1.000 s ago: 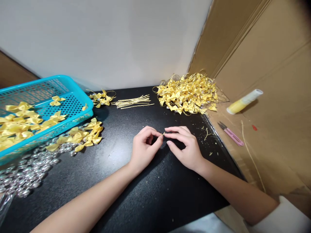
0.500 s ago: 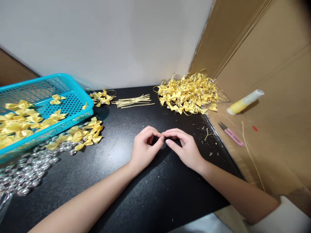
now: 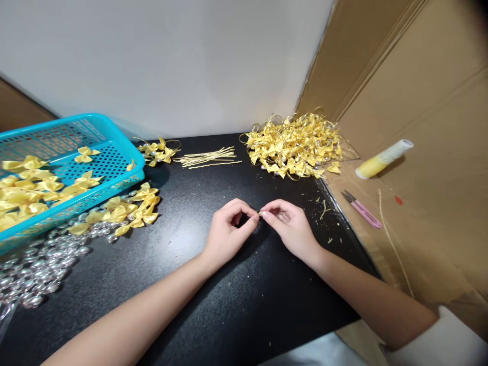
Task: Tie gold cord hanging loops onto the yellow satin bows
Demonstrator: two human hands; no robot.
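Observation:
Over the middle of the black table [image 3: 183, 213], my left hand [image 3: 231, 226] and my right hand [image 3: 293, 230] meet fingertip to fingertip. Both are closed in a pinch on a short bit of gold cord [image 3: 260, 214], most of it hidden by the fingers. Straight gold cords [image 3: 209, 158] lie in a loose bundle beyond my hands. To the left, yellow ribbon bows [image 3: 143, 206] rest beside a spread of shiny silver beads [image 3: 46, 269]. A large heap of bows with looped cords and beads [image 3: 295, 145] sits at the back right.
A blue plastic basket [image 3: 125, 145] with more yellow bows stands at the left. A few finished-looking bows with loops [image 3: 158, 151] lie next to it. On cardboard to the right are pink-handled thread snips [image 3: 364, 211], a yellow-and-white tube [image 3: 384, 159] and a loose cord [image 3: 392, 244].
My right thumb has moved up against its fingers, closing into a pinch beside my left fingertips. My left hand has barely moved; the view has shifted slightly.

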